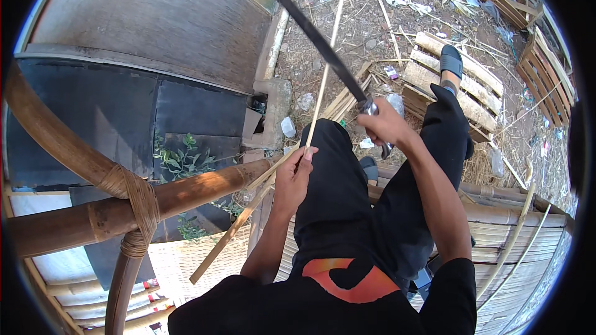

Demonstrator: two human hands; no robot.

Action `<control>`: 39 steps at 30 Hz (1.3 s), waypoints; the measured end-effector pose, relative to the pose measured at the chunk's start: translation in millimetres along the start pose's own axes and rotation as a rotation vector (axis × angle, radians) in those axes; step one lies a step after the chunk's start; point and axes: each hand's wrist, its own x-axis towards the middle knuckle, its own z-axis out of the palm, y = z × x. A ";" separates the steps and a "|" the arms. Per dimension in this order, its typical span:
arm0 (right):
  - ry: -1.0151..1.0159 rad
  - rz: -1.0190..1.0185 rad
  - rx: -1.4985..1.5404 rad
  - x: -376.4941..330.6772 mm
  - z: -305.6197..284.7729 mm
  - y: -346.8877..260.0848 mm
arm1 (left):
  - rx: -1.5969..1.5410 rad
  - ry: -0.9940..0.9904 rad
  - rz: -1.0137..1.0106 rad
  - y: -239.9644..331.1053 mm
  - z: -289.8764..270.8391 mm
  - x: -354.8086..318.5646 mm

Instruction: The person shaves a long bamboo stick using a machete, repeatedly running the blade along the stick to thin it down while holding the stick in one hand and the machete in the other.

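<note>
My left hand (292, 181) is closed around a long, thin bamboo strip (321, 87), thumb pressed along it near my left knee. Beyond the hand, the strip runs up and away past the picture's top edge. A wider, flat bamboo piece (230, 236) slants down to the left beside my left wrist; whether it belongs to the same strip I cannot tell. In my right hand (388, 125) is the handle of a machete (316, 40), its long dark blade pointing up and left. The blade crosses the strip in the picture; whether they touch does not show.
Thick bamboo rails (186, 192), lashed with cord, stand at my left. I sit on a slatted bamboo bench (496, 229). My foot rests on a wooden slatted crate (422, 65); more crates (546, 71) stand far right. Split bamboo (341, 102) and litter cover the ground.
</note>
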 end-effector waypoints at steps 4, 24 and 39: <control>0.075 -0.333 -0.582 2.5 9.8 21.5 | -0.155 0.103 -0.081 12.0 2.7 11.6; 0.217 -0.310 -1.013 19.4 0.1 11.7 | -0.401 -0.041 -0.367 4.0 -6.1 -11.9; 0.280 -0.486 -0.808 34.2 -16.5 6.8 | -0.963 -0.441 -0.581 -5.5 -19.5 -40.4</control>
